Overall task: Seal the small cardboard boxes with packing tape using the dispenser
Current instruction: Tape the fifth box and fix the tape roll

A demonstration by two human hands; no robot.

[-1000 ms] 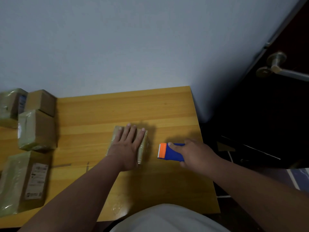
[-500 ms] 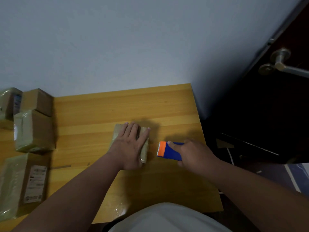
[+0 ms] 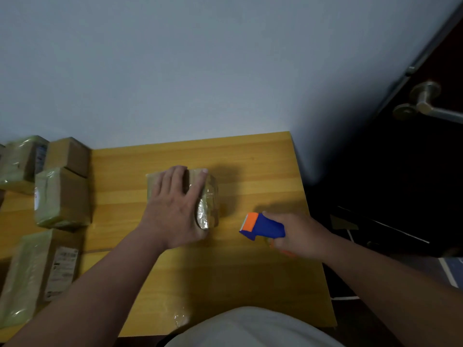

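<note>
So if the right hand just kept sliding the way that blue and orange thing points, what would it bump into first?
Probably the taped box under the left hand. The right hand aims the tape dispenser leftward across bare table toward it, though height is hard to judge.

We see a honey-yellow wooden table (image 3: 225, 271) with paler and darker grain stripes running across it. On it sits a tan cardboard box (image 3: 209, 196) glazed with shiny clear tape that glints silver-white. The tape dispenser (image 3: 263, 226) is deep blue with a bright orange front end. The stacked boxes (image 3: 60, 196) at the left are brown under greenish-sheened tape, and one carries a white shipping label (image 3: 61, 272) with dark print. The wall (image 3: 200, 71) is pale grey-blue, the door (image 3: 413, 171) nearly black.
</note>
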